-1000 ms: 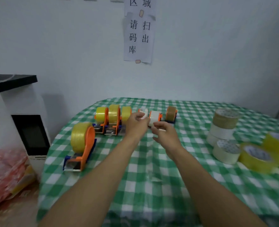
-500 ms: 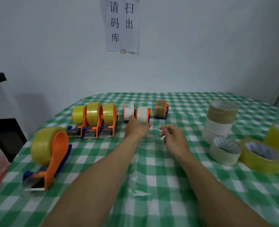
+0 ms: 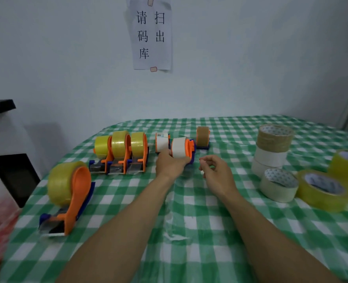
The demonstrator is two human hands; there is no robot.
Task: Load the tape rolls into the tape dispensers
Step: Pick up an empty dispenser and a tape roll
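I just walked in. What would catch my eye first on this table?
Likely the green checked tablecloth, then the big orange dispenser with yellow tape near the left edge and a row of three more behind it. At the centre, the left hand grips a white-tape dispenser; loose rolls sit stacked on the right.

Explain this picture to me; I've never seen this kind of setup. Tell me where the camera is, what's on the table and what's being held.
No machine here: one camera on a person's head looks down at their bare arms. The left hand grips an orange dispenser with white tape. The right hand hovers beside it, fingers curled; whether it pinches anything is too small to tell. On the green checked tablecloth, other loaded dispensers stand to the left; loose tape rolls wait on the right.
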